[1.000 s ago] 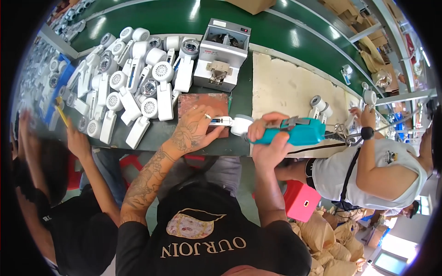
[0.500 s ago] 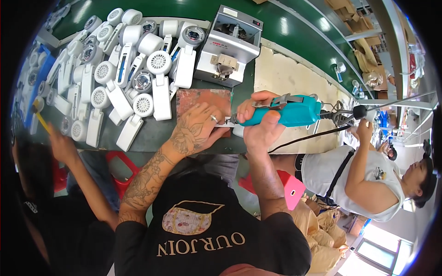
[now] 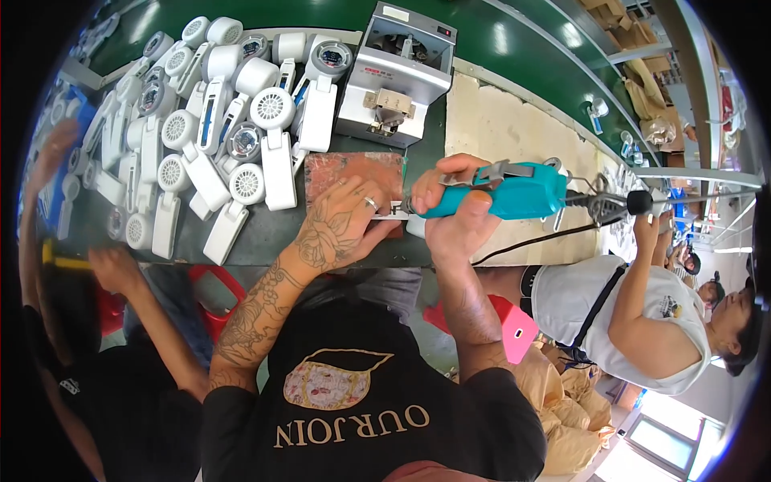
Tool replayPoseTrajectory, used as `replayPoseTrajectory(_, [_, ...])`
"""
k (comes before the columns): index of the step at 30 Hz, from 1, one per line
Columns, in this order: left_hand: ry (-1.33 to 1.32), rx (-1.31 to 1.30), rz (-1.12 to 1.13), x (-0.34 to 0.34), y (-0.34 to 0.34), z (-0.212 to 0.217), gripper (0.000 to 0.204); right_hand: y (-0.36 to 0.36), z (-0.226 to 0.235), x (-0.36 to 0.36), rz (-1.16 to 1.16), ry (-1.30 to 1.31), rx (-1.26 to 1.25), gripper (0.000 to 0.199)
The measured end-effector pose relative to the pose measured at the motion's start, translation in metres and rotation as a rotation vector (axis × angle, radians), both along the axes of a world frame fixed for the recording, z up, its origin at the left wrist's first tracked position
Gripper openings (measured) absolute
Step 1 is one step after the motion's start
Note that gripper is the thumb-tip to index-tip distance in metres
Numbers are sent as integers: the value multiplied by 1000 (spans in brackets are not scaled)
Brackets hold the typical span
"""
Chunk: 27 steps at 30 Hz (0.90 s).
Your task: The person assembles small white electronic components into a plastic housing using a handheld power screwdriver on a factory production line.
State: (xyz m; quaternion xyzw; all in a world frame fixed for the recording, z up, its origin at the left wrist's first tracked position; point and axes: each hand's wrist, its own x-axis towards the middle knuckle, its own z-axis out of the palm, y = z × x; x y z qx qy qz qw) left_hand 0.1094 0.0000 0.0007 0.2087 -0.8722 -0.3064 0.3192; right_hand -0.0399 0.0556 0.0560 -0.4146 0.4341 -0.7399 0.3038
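My right hand [image 3: 458,229] is wrapped around a teal electric screwdriver [image 3: 522,193], which lies nearly level with its tip toward the left. A small white plastic part [image 3: 393,210] sits at that tip, over a worn reddish board [image 3: 345,166]. Bent fingers and thumb of my left hand [image 3: 341,221] pinch the part and steady it on the board; most of it is hidden under them. Behind the board stands a grey screw feeder [image 3: 393,84]. Many white handheld fans [image 3: 273,108] lie piled to the left, some with their round heads uncovered.
A cream sheet [image 3: 514,120] covers the bench on the right, with a black cable [image 3: 538,239] across it. At left, a co-worker's hand [image 3: 116,269] holds a yellow-handled tool [image 3: 68,262]. Another person in a white top [image 3: 578,301] stands at right. Red stools [image 3: 217,301] sit below the bench.
The co-worker's yellow-handled tool has dropped lower, and their other arm has come up at the far left. My hands, the screwdriver and the white part stay nearly in place.
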Motion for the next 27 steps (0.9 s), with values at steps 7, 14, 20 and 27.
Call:
replayPoseTrajectory(7, [-3, -6, -8, 0, -1, 0, 25, 1, -4, -1, 2, -3, 6, 73])
replayPoseTrajectory(14, [-19, 4, -34, -2, -6, 9, 26, 2, -5, -1, -4, 54, 9, 72])
replayPoseTrajectory(20, [0, -44, 89, 0, 1, 11, 27, 4, -7, 0, 14, 59, -4, 72])
replayPoseTrajectory(27, [-1, 77, -58, 3, -4, 5, 24, 4, -10, -2, 38, 59, -18, 73])
